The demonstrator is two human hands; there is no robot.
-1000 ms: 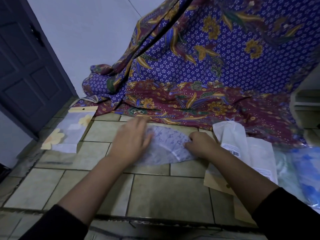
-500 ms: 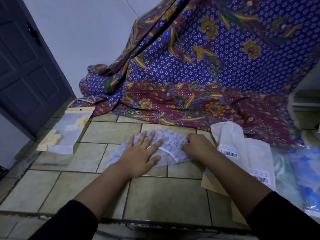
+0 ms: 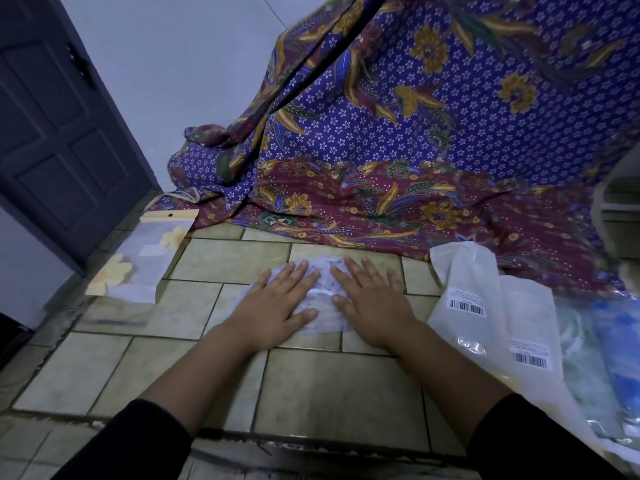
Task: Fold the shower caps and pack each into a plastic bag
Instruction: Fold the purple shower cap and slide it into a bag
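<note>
A pale printed shower cap (image 3: 320, 301) lies folded flat on the tiled floor in front of me. My left hand (image 3: 277, 306) presses on its left part with fingers straight and spread. My right hand (image 3: 372, 301) lies flat on its right part, fingers also straight. Most of the cap is hidden under the two palms. Clear plastic bags (image 3: 467, 292) with barcode labels lie to the right of my right hand. A packed bag with a yellow header and flower print (image 3: 145, 258) lies at the left.
A purple and maroon batik cloth (image 3: 415, 150) hangs behind and spills onto the floor beyond the cap. A dark door (image 3: 52, 116) stands at the left. Blue and green packets (image 3: 616, 348) lie at the far right. A floor step edge (image 3: 311, 441) runs near me.
My right hand opened from gripping the cap's right edge and now lies flat on it. My left hand slid back along the cap and presses beside the right one.
</note>
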